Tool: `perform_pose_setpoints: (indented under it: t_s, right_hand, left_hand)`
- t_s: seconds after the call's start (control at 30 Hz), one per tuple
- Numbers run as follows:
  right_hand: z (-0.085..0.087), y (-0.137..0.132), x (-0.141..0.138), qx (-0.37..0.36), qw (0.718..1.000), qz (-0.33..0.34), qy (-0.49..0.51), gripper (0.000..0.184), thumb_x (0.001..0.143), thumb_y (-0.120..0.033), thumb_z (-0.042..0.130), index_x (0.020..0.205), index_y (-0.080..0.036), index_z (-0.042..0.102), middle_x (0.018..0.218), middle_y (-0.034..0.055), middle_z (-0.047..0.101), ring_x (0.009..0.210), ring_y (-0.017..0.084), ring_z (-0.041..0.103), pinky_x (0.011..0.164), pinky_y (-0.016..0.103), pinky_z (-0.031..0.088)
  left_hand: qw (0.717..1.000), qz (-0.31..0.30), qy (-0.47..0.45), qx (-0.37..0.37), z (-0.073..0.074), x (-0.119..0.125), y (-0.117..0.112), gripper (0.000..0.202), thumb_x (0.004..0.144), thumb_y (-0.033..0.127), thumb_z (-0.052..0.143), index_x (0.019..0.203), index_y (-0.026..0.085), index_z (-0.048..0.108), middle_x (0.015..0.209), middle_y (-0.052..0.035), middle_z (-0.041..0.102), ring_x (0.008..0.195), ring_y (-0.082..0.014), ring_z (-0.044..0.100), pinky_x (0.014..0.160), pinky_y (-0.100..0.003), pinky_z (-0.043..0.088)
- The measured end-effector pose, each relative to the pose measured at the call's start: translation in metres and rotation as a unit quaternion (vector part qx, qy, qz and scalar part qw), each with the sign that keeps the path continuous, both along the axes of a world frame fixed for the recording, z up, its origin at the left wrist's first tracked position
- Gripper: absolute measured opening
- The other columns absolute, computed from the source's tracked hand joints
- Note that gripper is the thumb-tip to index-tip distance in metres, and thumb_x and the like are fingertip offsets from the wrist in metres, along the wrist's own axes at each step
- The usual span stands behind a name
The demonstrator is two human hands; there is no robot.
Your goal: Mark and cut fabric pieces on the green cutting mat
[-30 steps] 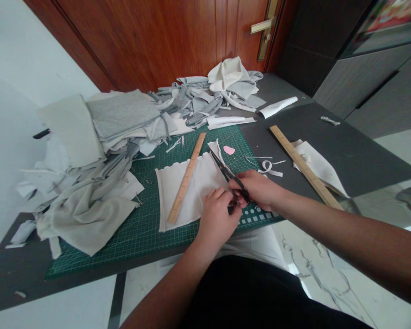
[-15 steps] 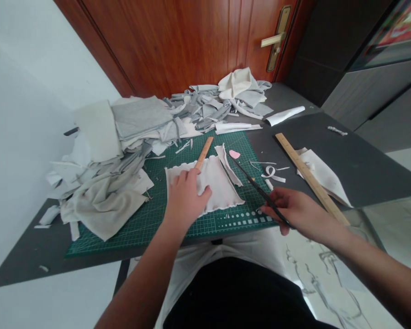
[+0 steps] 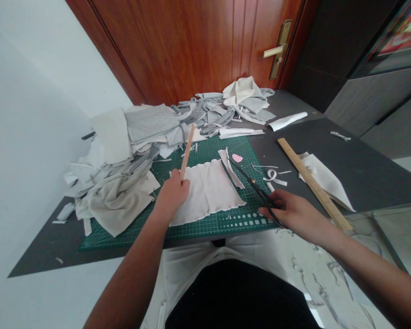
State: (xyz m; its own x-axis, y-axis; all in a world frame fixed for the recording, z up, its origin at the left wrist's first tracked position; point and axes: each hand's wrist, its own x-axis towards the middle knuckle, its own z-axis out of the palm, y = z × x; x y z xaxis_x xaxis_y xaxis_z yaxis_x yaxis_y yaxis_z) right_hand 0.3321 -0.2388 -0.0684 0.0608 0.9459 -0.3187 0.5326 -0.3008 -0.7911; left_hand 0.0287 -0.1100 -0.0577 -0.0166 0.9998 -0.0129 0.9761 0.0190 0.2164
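Note:
My left hand [image 3: 174, 192] is closed around the lower end of a short wooden ruler [image 3: 187, 151], which points up and away from me. Below it lies a white fabric piece [image 3: 212, 189] with wavy edges, flat on the green cutting mat [image 3: 192, 233]. In my right hand [image 3: 287, 211] are black scissors [image 3: 256, 188], their tips beside a narrow cut fabric strip [image 3: 230, 169]. The blades look closed together. A pink piece of tailor's chalk or similar [image 3: 237, 158] rests just beyond the scissor tips.
Heaped grey and cream fabric [image 3: 150, 125] covers the left and back of the table [image 3: 315, 137]. A long wooden ruler [image 3: 313, 183] lies at the right, partly over a folded cloth [image 3: 329, 180]. Thin offcuts [image 3: 273, 177] lie near the mat's right edge. A wooden door [image 3: 192, 45] stands behind.
My left hand has gone from lying spread on the fabric to gripping the short ruler and lifting it, shifting left. My right hand keeps the scissors in nearly the same place.

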Motion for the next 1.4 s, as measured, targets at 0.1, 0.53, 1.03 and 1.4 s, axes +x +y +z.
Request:
perform_pose_setpoints:
  t_s: [0.1, 0.53, 1.03, 1.4]
  right_hand:
    - [-0.006, 0.018, -0.004, 0.041, 0.993, 0.014, -0.110, 0.033, 0.083, -0.049, 0.068, 0.095, -0.019, 0.062, 0.086, 0.0062, 0.074, 0.074, 0.022, 0.067, 0.062, 0.030, 0.043]
    - [-0.010, 0.074, -0.033, 0.122, 0.918, 0.018, -0.378, 0.037, 0.094, -0.041, 0.058, 0.111, -0.009, 0.061, 0.102, 0.0210, 0.072, 0.092, 0.033, 0.070, 0.076, 0.037, 0.048]
    - [-0.020, 0.039, -0.108, 0.258, 0.893, 0.207, -0.304, 0.056, 0.092, -0.053, 0.063, 0.127, -0.009, 0.067, 0.130, 0.0218, 0.061, 0.121, 0.038, 0.053, 0.104, 0.049, 0.045]
    - [-0.019, 0.070, -0.146, 0.112, 0.942, 0.063, 0.311, 0.055, 0.091, -0.062, 0.061, 0.124, -0.018, 0.060, 0.120, 0.0120, 0.072, 0.109, 0.025, 0.068, 0.094, 0.036, 0.053]
  left_hand:
    - [0.999, 0.028, -0.037, 0.024, 0.013, -0.019, 0.003, 0.022, 0.092, 0.029, 0.044, 0.112, 0.022, 0.053, 0.089, -0.0068, 0.070, 0.082, -0.0274, 0.068, 0.066, -0.033, 0.043]
    - [0.990, 0.133, 0.000, -0.041, -0.012, -0.078, -0.003, 0.035, 0.095, 0.025, 0.039, 0.126, 0.016, 0.050, 0.107, -0.0197, 0.071, 0.096, -0.0367, 0.070, 0.077, -0.043, 0.049]
    - [0.988, 0.000, 0.140, 0.061, -0.014, -0.038, -0.045, 0.033, 0.099, 0.043, 0.050, 0.118, 0.020, 0.064, 0.128, -0.0208, 0.057, 0.121, -0.0422, 0.053, 0.091, -0.057, 0.048]
    - [0.924, -0.181, -0.337, 0.003, -0.019, 0.012, -0.045, 0.016, 0.098, 0.025, 0.048, 0.097, 0.020, 0.064, 0.096, -0.0041, 0.074, 0.088, -0.0192, 0.069, 0.080, -0.031, 0.052]
